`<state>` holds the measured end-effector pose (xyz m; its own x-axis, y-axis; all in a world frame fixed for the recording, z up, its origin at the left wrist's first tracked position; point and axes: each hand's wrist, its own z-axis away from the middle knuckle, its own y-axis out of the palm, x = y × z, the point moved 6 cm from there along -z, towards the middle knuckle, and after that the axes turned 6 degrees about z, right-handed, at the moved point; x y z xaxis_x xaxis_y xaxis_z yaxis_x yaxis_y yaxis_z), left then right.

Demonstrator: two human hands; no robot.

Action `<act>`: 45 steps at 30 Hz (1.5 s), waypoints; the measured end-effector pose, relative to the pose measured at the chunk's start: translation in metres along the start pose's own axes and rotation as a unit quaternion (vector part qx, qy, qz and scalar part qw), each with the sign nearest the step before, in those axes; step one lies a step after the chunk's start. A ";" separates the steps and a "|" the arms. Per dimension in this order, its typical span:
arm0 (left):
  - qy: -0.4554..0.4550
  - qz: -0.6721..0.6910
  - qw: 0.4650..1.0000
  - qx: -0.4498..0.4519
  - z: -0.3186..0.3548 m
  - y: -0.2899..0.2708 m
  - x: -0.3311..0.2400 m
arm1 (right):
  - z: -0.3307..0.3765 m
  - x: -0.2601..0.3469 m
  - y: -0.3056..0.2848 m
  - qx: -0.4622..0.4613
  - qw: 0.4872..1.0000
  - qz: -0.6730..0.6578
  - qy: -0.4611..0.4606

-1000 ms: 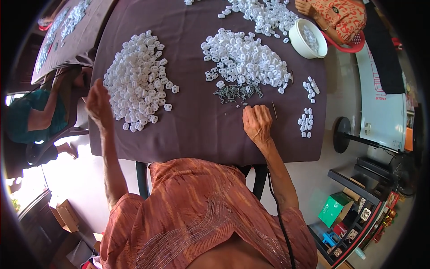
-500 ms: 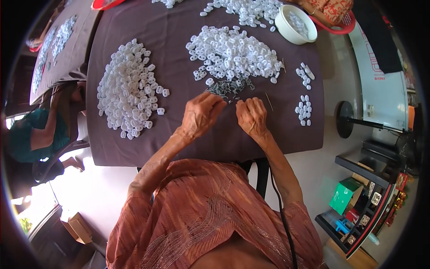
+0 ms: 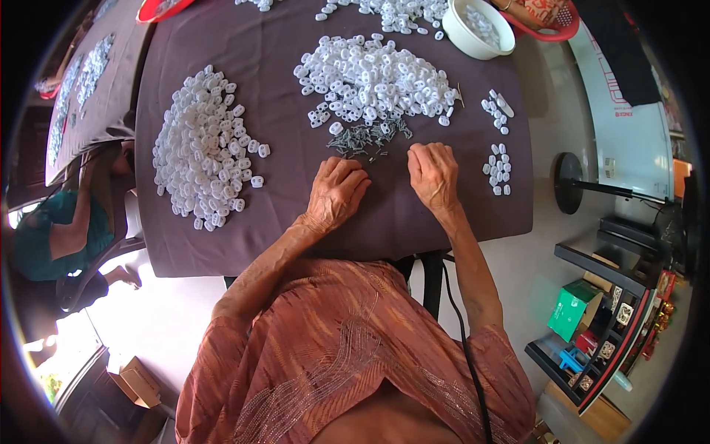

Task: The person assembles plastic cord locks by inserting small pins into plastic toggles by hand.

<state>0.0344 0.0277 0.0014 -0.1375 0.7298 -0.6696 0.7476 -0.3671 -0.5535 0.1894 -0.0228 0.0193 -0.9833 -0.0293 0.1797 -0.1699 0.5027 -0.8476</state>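
My left hand (image 3: 336, 194) rests low over the brown cloth, fingers curled together and pointing toward a heap of small grey pins (image 3: 359, 139). Whatever it pinches is hidden by the fingers. To its right, my right hand (image 3: 435, 174) is closed too, fingertips bent down near the cloth, and I cannot make out what is in it. Just beyond the pins lies a big pile of small white oval plastic pieces (image 3: 377, 78) with holes. A second pile of such white pieces (image 3: 203, 152) spreads at the left.
Small groups of white pieces (image 3: 497, 170) lie along the right side of the cloth-covered table (image 3: 296, 244). A white bowl (image 3: 482, 46) and a red basket (image 3: 566, 26) stand far right, by another person's sleeve. A second person (image 3: 63, 233) sits at the left. A black cable hangs by my right arm.
My right hand has moved right, away from my left hand, widening the space between them. The thin stick beside my right hand no longer shows. The view has shifted slightly.
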 end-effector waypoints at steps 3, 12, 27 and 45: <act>0.007 -0.003 1.000 0.001 -0.002 0.001 -0.001 | -0.001 -0.004 0.000 0.010 1.000 0.024 0.007; -0.006 -0.014 1.000 0.015 -0.001 0.001 -0.001 | -0.016 0.007 0.020 0.040 0.999 0.006 -0.017; -0.051 0.031 0.998 0.009 -0.003 -0.001 0.004 | -0.042 -0.004 0.038 0.081 0.992 -0.096 0.018; -0.500 0.637 0.588 0.001 0.021 0.018 0.033 | -0.006 0.023 0.004 0.150 0.884 -0.396 0.197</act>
<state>0.0302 0.0331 -0.0410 0.2192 -0.8393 -0.4975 0.6574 -0.2497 0.7110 0.1664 -0.0160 0.0229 -0.4583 0.0633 0.8865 -0.8632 0.2059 -0.4610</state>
